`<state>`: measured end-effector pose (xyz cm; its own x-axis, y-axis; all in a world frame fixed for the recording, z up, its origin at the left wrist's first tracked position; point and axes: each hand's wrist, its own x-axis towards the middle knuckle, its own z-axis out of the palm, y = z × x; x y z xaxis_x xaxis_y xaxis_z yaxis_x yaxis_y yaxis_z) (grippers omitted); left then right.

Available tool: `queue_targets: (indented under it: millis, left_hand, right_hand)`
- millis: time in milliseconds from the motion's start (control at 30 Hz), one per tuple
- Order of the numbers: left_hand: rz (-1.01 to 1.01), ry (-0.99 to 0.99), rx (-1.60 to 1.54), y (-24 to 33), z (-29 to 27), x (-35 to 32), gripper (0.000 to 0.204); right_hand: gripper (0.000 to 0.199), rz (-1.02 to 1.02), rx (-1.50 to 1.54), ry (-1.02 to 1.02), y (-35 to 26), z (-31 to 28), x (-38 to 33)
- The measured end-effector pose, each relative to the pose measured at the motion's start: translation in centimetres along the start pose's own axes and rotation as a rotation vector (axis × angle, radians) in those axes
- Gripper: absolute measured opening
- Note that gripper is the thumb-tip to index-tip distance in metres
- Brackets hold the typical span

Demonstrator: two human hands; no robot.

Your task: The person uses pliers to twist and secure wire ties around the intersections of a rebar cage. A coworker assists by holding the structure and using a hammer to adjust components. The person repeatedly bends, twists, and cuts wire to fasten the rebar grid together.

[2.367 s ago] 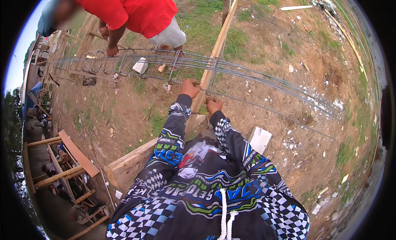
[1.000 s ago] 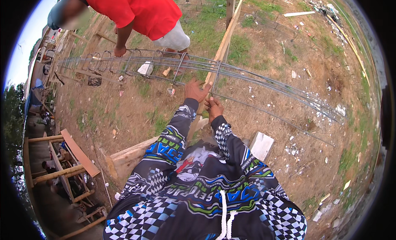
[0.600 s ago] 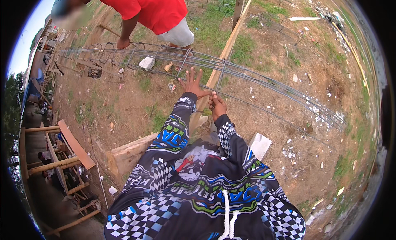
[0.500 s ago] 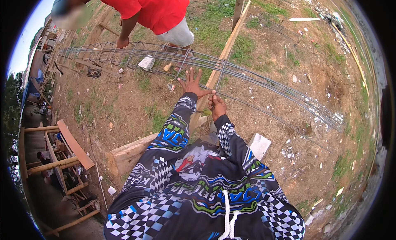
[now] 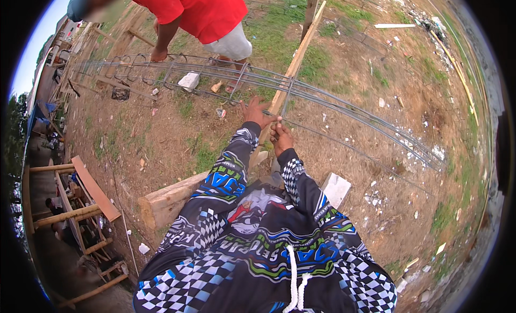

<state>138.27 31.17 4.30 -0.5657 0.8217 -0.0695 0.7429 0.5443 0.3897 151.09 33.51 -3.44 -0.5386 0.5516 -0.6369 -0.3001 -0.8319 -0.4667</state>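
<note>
A long cage of steel rebar [image 5: 344, 104] crosses in front of me, with square stirrups [image 5: 169, 72] along its left half. My left hand [image 5: 256, 112] has its fingers bent over the cage's lower bar [image 5: 328, 131], its thumb stretched right along it. Close beside that thumb, my right hand [image 5: 280, 137] is pinched just under the lower bar, near the bottom of a stirrup [image 5: 287, 100]. Whatever lies between its fingertips is too small to make out. A wooden beam [image 5: 293, 71] runs under the cage at this spot.
Across the cage, a co-worker in a red shirt [image 5: 188, 12] has a hand [image 5: 159, 54] on its left part. A thick timber [image 5: 172, 200] and a pale block [image 5: 336, 190] lie near me. Another block [image 5: 188, 82] sits beyond the bars. Wooden framing [image 5: 70, 211] stands at left.
My left hand's spread fingers have bent down over the lower bar. My right hand stays at nearly the same place, shifted slightly. The co-worker's hand remains on the cage.
</note>
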Motion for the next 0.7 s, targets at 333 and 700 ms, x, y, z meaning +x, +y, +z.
queue_targets:
  millis: [333,700]
  left_hand:
    - [0.054,-0.043,-0.069,0.5,-0.2,0.2,0.027]
    - [0.060,-0.156,-0.179,1.2,-0.8,1.0,0.024]
  right_hand:
    - [0.026,0.043,0.077,-0.026,0.6,0.9,-0.7]
    - [0.024,0.007,0.130,-0.012,0.7,1.5,-0.8]
